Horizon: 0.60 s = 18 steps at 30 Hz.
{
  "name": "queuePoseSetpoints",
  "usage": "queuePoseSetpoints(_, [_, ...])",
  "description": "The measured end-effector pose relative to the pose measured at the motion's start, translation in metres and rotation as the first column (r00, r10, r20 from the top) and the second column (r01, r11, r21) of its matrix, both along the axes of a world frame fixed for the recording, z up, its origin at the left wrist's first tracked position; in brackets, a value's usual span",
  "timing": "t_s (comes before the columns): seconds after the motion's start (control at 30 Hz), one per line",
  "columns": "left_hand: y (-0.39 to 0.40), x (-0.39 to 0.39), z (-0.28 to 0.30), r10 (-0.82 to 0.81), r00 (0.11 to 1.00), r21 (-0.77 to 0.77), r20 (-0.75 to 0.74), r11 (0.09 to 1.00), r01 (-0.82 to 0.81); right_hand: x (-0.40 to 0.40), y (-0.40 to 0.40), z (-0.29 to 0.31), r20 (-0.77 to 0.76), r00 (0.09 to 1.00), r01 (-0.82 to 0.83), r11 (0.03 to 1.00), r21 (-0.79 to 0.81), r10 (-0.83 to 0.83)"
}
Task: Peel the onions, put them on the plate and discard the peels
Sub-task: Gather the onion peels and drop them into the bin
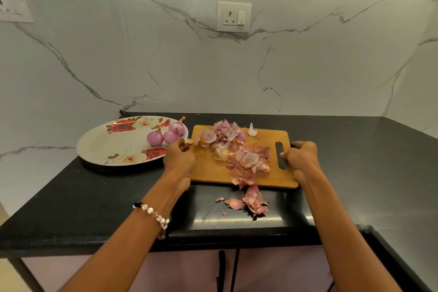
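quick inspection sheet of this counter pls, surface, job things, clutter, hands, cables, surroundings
surface: black stone counter, some loose peels lying on it in front of the board
job's things: three peeled onions on the floral plate; wooden cutting board covered with a peel pile
clutter: small white scrap at the board's far edge
grippers: left hand grips the board's left edge; right hand grips its handle end
cables: nothing seen
surroundings: marble wall with a socket; cabinet doors below
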<state>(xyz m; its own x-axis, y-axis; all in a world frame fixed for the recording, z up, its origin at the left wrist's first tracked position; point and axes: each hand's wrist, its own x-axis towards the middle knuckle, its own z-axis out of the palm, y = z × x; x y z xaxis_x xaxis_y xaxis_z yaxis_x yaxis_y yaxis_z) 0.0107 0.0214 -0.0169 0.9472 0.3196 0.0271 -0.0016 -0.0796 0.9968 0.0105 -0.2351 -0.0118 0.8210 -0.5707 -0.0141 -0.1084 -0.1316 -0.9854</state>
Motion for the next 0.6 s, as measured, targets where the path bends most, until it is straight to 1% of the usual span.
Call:
queuePoseSetpoints(0.07, [-0.001,0.005,0.009,-0.01,1.0,-0.055,0.028,0.998,0.012,0.001,-0.001,0.01,0.105,0.994,-0.04,0.994,0.104,0.029])
queuePoseSetpoints(0.13, [-0.001,0.007,0.016,-0.021,0.998,-0.133,0.061,0.991,0.029,0.003,-0.001,0.018,0.212,0.977,-0.076,0.984,0.164,0.04])
queuePoseSetpoints(0.2, [-0.002,0.007,0.022,-0.025,0.997,-0.178,0.069,0.983,0.037,0.006,-0.002,0.023,0.302,0.952,-0.115,0.97,0.213,0.047])
queuePoseSetpoints(0.37, [0.007,-0.001,0.029,-0.06,0.99,-0.273,0.127,0.957,0.093,0.007,-0.007,0.018,0.465,0.881,-0.244,0.924,0.296,0.084])
queuePoseSetpoints(0.5, [0.012,-0.01,0.03,-0.102,0.976,-0.242,0.193,0.959,0.148,0.006,-0.011,0.0,0.524,0.847,-0.313,0.879,0.36,0.087])
queuePoseSetpoints(0.6, [0.018,-0.005,0.025,-0.09,0.973,-0.15,0.214,0.981,0.124,0.005,-0.013,-0.003,0.551,0.827,-0.359,0.858,0.366,0.111])
